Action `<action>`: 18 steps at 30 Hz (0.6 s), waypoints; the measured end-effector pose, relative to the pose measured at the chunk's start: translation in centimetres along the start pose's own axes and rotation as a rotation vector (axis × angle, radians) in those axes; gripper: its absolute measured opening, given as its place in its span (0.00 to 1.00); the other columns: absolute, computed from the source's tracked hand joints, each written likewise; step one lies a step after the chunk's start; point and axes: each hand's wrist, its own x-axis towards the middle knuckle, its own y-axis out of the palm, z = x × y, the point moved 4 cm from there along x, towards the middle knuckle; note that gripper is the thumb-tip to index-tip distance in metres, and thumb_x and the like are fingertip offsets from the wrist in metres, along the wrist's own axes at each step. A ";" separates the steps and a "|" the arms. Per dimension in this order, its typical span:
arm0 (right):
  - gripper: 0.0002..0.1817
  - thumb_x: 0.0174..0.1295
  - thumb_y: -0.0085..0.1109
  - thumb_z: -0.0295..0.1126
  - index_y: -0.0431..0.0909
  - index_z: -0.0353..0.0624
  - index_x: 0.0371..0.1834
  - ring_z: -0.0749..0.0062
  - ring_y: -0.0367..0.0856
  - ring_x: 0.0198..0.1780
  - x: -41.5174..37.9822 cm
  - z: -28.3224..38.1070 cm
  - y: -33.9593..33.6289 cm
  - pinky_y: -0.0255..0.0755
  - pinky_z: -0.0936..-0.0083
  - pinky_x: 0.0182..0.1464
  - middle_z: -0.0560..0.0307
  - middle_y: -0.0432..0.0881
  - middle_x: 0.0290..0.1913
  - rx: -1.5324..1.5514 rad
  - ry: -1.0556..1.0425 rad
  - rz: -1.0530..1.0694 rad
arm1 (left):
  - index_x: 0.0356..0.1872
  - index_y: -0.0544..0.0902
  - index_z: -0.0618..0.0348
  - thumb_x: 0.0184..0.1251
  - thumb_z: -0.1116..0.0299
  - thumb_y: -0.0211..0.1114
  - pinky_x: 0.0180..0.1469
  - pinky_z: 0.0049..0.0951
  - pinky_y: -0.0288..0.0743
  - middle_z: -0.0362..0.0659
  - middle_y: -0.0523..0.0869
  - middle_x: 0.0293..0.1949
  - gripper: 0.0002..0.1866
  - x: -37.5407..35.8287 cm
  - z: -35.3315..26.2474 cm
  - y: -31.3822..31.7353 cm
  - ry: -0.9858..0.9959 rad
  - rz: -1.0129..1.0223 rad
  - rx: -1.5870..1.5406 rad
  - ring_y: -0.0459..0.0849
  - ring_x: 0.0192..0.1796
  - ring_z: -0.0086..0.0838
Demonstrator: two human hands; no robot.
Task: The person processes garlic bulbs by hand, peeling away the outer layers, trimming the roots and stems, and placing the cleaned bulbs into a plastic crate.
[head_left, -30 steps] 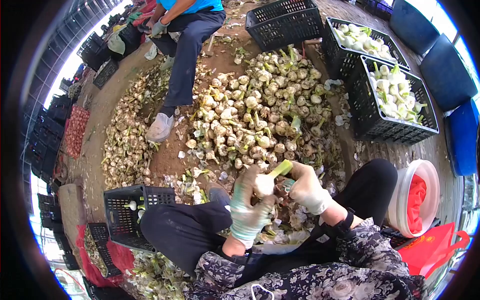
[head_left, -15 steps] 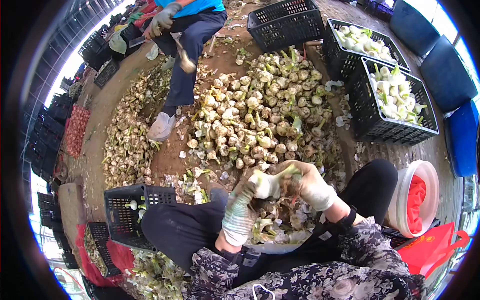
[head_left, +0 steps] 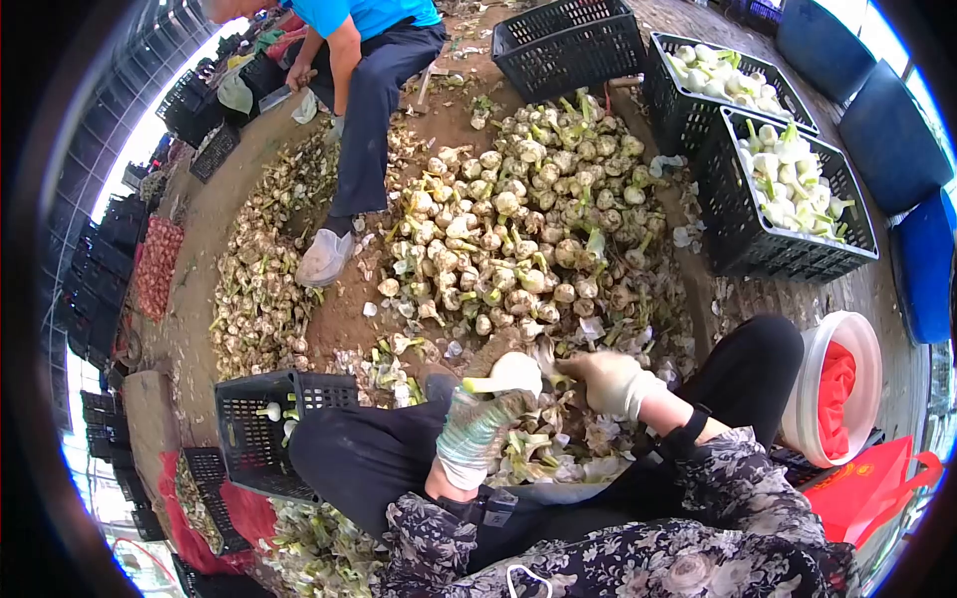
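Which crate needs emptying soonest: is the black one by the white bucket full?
Nearly full: the crate holds white bulbs heaped almost to its rim.

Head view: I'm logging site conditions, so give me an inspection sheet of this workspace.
Surface: bare dirt ground, littered with peelings.
Job's things: a white peeled bulb with a short green stalk, held in the left hand; big heap of unpeeled bulbs ahead.
Clutter: loose skins and trimmings at the lap; second heap on the left.
Grips: left hand, gloved, shut on the bulb; right hand, gloved, at the trimmings beside it, grip unclear.
Cables: nothing seen.
Surroundings: black crates of cleaned bulbs, an empty crate, a white bucket, a seated person in a blue shirt.
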 end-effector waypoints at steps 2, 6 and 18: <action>0.27 0.50 0.58 0.24 0.73 0.41 0.59 0.63 0.83 0.47 -0.2 1.5 -3.1 0.74 0.70 0.49 0.42 0.81 0.48 0.127 0.283 0.125 | 0.58 0.72 0.65 0.53 0.69 0.73 0.46 0.24 0.79 0.46 0.83 0.44 0.31 -0.6 -1.4 0.8 0.174 0.148 0.292 0.84 0.41 0.26; 0.19 0.62 0.56 0.39 0.75 0.32 0.46 0.68 0.79 0.35 0.0 3.0 -4.1 0.73 0.75 0.42 0.54 0.82 0.35 0.735 -0.061 -0.021 | 0.58 0.72 0.66 0.47 0.68 0.76 0.46 0.26 0.79 0.47 0.82 0.47 0.35 0.9 -0.7 0.3 0.374 0.016 0.539 0.83 0.45 0.28; 0.20 0.56 0.65 0.41 0.75 0.32 0.35 0.68 0.79 0.30 -1.1 3.1 -3.5 0.70 0.68 0.34 0.40 0.79 0.27 0.528 -0.017 -0.290 | 0.52 0.77 0.66 0.43 0.67 0.79 0.53 0.27 0.74 0.45 0.81 0.48 0.32 0.8 -1.0 1.8 0.407 -0.065 0.775 0.80 0.51 0.28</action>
